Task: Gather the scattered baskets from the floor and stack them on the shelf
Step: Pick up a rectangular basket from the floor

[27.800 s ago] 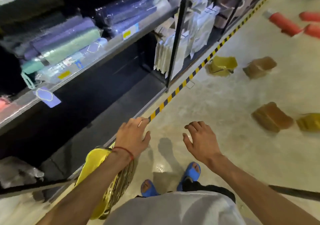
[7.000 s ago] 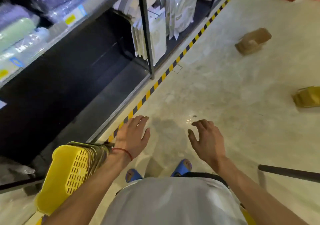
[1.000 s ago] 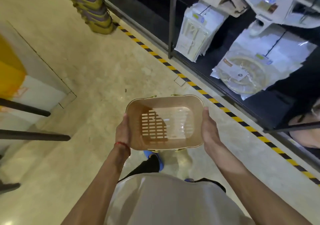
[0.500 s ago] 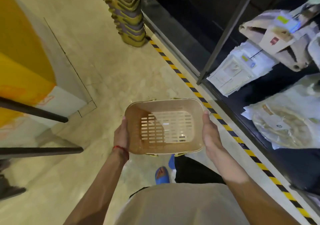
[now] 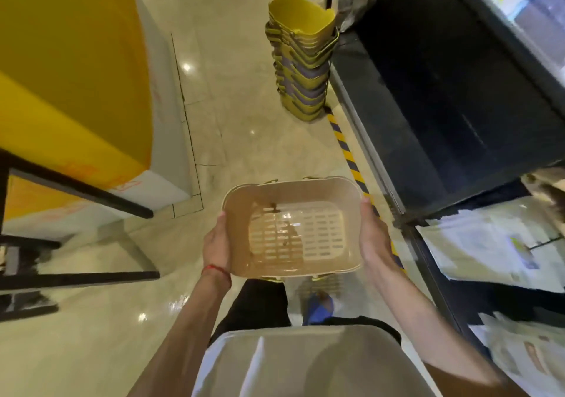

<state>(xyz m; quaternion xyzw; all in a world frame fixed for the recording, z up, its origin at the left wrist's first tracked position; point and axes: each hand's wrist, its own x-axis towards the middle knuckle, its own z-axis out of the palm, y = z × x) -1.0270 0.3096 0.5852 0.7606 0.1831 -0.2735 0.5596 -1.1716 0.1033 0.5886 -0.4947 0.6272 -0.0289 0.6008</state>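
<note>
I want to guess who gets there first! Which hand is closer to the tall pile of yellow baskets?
Right, barely. The right hand grips the tan basket on the pile's side; the left hand grips the far side.

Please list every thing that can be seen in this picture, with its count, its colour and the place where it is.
tan basket: one, light brown with a slotted bottom, held in front of the body, empty.
stack of baskets: one stack, yellow, standing on the floor ahead beside the shelf; number of baskets cannot be told.
shelf: one, black, at the right, its lowest level bare.
packaged goods: several, white, in the shelf bay at lower right.
striped tape: one line, yellow and black, on the floor along the shelf.
yellow panel: one, at the left.
left hand: on the basket's left side, red thread at the wrist.
right hand: on the basket's right side.
</note>
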